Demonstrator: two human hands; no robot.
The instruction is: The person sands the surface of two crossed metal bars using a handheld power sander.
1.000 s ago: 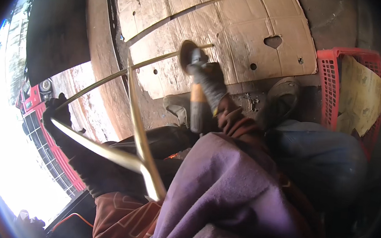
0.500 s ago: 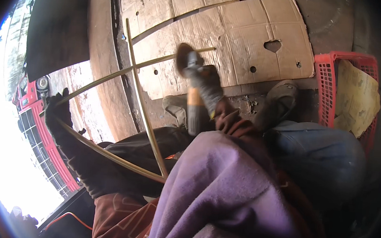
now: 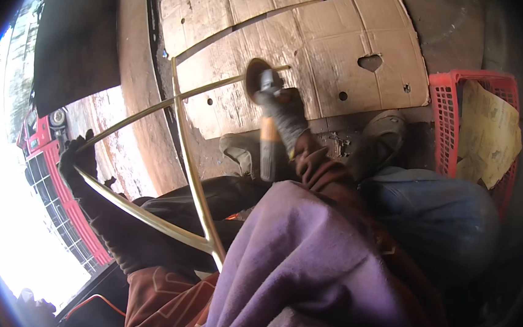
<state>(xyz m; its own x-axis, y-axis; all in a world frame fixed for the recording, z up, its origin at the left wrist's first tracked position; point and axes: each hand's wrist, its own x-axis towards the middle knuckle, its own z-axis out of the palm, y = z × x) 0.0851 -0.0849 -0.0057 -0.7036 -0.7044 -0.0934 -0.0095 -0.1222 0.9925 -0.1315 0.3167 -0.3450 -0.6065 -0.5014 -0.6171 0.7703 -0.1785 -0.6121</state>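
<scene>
My left hand (image 3: 82, 160), in a dark glove, is closed around a corner of a brass-coloured metal frame (image 3: 191, 167) made of thin bars. One bar runs from that hand toward the upper right, another down to my lap, and a third crosses between them. My right hand (image 3: 287, 111), in a grey glove, grips an angle grinder (image 3: 267, 155) with an orange-and-grey body. Its brown disc (image 3: 255, 77) is at the first bar, near that bar's far end. Whether the disc touches the bar, I cannot tell.
Flattened cardboard (image 3: 338, 53) with holes covers the ground ahead. A red plastic crate (image 3: 442, 110) at the right holds a yellowish sheet (image 3: 489, 138). My shoes (image 3: 383, 133) lie at the cardboard's near edge. Purple cloth (image 3: 304, 247) covers my lap. An orange cable (image 3: 98, 297) runs at lower left.
The metal frame has tilted, and the crossing bar's far end has come lower. The grinder has shifted only slightly along the first bar. Both hands keep their hold.
</scene>
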